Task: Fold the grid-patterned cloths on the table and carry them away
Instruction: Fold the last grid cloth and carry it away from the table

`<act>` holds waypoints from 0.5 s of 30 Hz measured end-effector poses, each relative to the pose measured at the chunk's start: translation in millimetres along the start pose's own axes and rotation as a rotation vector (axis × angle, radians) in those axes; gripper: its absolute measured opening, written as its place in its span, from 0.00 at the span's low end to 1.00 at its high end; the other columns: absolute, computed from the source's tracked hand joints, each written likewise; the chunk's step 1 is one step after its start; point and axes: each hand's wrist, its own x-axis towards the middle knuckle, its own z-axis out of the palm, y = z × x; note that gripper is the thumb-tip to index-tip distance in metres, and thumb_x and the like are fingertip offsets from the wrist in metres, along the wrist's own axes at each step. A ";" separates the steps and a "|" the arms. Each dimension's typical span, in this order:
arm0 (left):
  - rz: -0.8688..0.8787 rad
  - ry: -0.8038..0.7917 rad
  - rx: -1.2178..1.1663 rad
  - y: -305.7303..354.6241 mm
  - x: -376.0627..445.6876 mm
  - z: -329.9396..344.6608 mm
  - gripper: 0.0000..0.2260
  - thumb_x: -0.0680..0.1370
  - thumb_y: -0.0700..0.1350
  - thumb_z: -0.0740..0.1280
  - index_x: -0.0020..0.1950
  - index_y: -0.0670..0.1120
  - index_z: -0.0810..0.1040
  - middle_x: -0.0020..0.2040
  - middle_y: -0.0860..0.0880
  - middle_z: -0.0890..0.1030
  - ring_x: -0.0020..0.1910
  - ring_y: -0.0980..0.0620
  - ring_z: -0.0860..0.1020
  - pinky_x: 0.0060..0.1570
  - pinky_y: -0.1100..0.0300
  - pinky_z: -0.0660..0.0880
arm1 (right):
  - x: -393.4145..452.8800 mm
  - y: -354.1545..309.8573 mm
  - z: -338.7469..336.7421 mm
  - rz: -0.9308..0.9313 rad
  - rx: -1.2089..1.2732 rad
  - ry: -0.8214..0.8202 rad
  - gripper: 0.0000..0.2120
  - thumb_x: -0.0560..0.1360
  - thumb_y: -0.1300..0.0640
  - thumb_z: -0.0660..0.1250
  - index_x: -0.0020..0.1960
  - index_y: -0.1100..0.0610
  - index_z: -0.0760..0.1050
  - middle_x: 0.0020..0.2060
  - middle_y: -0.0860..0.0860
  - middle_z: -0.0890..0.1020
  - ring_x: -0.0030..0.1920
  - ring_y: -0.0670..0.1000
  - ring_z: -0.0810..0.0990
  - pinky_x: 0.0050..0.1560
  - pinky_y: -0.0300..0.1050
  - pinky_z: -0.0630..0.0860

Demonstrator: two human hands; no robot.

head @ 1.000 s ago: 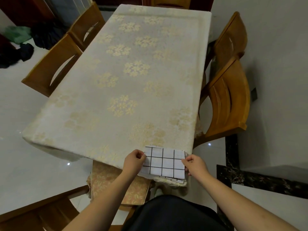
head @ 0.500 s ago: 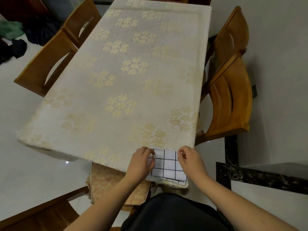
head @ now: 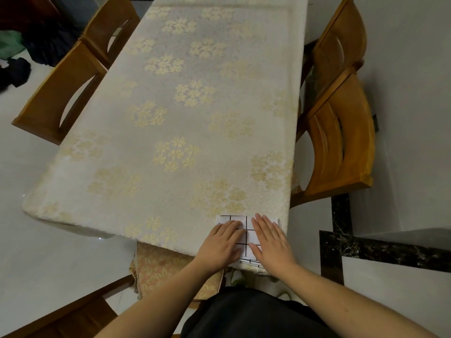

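Observation:
A small folded stack of white cloths with a black grid pattern (head: 249, 236) lies at the near right corner of the table (head: 185, 123), which wears a cream cover with gold flowers. My left hand (head: 223, 245) lies flat on the stack's left half, fingers straight. My right hand (head: 271, 242) lies flat on its right half, fingers straight and together. Both palms cover most of the stack; only a strip between them and the far edge show.
Wooden chairs stand along the table's left side (head: 63, 93) and right side (head: 341, 132). A chair with a patterned cushion (head: 161, 267) is tucked under the near edge. Dark and green clothes (head: 14, 59) lie on the floor far left. A black marble strip (head: 380, 250) runs at right.
Both hands held the folded cloth by its side edges a second ago. They moved inward onto its top, and now lie flat and pressed on it.

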 end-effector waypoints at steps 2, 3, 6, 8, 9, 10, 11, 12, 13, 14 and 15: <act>-0.005 0.004 -0.003 -4.9 2.5 -1.1 0.27 0.75 0.57 0.64 0.71 0.46 0.70 0.71 0.46 0.71 0.71 0.47 0.67 0.67 0.51 0.68 | 0.4 -1.2 1.7 -0.002 -0.009 0.003 0.33 0.79 0.39 0.48 0.77 0.56 0.53 0.76 0.53 0.59 0.77 0.50 0.48 0.74 0.49 0.46; 0.000 0.006 -0.004 -7.5 3.1 -1.3 0.29 0.76 0.58 0.64 0.73 0.46 0.68 0.74 0.46 0.68 0.74 0.47 0.64 0.71 0.51 0.64 | 0.8 -1.7 3.6 -0.004 -0.011 0.009 0.33 0.78 0.39 0.49 0.77 0.56 0.53 0.76 0.53 0.59 0.77 0.51 0.49 0.74 0.49 0.47; 0.055 -0.027 0.030 -13.9 1.9 -1.9 0.33 0.79 0.60 0.60 0.79 0.45 0.57 0.79 0.47 0.56 0.78 0.50 0.53 0.76 0.52 0.51 | -0.8 -3.5 5.9 -0.009 -0.022 0.025 0.33 0.78 0.40 0.51 0.77 0.57 0.57 0.76 0.54 0.60 0.76 0.52 0.54 0.73 0.51 0.51; 0.053 -0.058 0.062 -17.1 0.9 -1.6 0.33 0.80 0.61 0.57 0.80 0.46 0.52 0.80 0.47 0.52 0.79 0.51 0.48 0.76 0.52 0.48 | -2.3 -4.8 6.9 -0.011 -0.015 0.041 0.33 0.78 0.40 0.51 0.77 0.57 0.58 0.77 0.54 0.59 0.76 0.52 0.55 0.73 0.52 0.52; 0.047 -0.072 0.075 -18.4 -0.1 -0.8 0.34 0.80 0.61 0.55 0.80 0.46 0.51 0.80 0.47 0.51 0.79 0.51 0.47 0.76 0.52 0.47 | -3.2 -5.5 8.0 -0.015 -0.014 0.048 0.33 0.78 0.41 0.52 0.77 0.57 0.57 0.77 0.54 0.58 0.76 0.52 0.55 0.73 0.52 0.51; 0.044 -0.088 0.086 -19.5 -1.2 0.3 0.34 0.81 0.62 0.54 0.80 0.46 0.50 0.80 0.47 0.50 0.79 0.50 0.46 0.76 0.52 0.47 | -4.1 -6.1 9.0 -0.021 -0.017 0.052 0.33 0.78 0.41 0.52 0.77 0.57 0.56 0.77 0.54 0.57 0.77 0.52 0.55 0.73 0.52 0.51; 0.045 -0.103 0.095 -20.5 -2.1 1.4 0.34 0.81 0.62 0.54 0.80 0.46 0.49 0.80 0.46 0.49 0.79 0.50 0.46 0.76 0.51 0.46 | -4.6 -6.4 10.6 -0.028 -0.022 0.058 0.33 0.78 0.41 0.52 0.78 0.56 0.56 0.77 0.53 0.56 0.77 0.53 0.54 0.74 0.52 0.52; 0.046 -0.116 0.100 -21.4 -2.9 2.2 0.34 0.81 0.63 0.53 0.80 0.46 0.49 0.80 0.46 0.48 0.79 0.49 0.45 0.76 0.51 0.46 | -5.2 -6.8 11.2 -0.031 -0.023 0.058 0.33 0.78 0.41 0.52 0.78 0.56 0.55 0.78 0.53 0.55 0.77 0.53 0.54 0.73 0.52 0.52; 0.046 -0.126 0.101 -22.3 -3.6 3.0 0.34 0.81 0.63 0.53 0.80 0.46 0.48 0.80 0.46 0.48 0.79 0.49 0.45 0.76 0.51 0.46 | -5.8 -7.0 12.4 -0.029 -0.023 0.063 0.33 0.78 0.40 0.52 0.78 0.57 0.54 0.78 0.53 0.55 0.77 0.53 0.54 0.73 0.52 0.53; 0.043 -0.135 0.102 -23.0 -4.1 3.4 0.34 0.81 0.63 0.53 0.80 0.46 0.48 0.80 0.46 0.47 0.79 0.48 0.44 0.76 0.51 0.46 | -6.2 -7.5 12.5 -0.020 -0.021 0.060 0.34 0.78 0.40 0.52 0.78 0.57 0.54 0.78 0.53 0.54 0.77 0.53 0.54 0.73 0.52 0.53; 0.040 -0.137 0.104 -23.8 -4.5 4.1 0.34 0.81 0.63 0.52 0.80 0.47 0.47 0.80 0.46 0.46 0.79 0.48 0.44 0.76 0.51 0.46 | -6.8 -7.7 13.7 -0.011 -0.020 0.063 0.34 0.78 0.40 0.51 0.78 0.57 0.54 0.78 0.54 0.54 0.77 0.53 0.54 0.73 0.52 0.53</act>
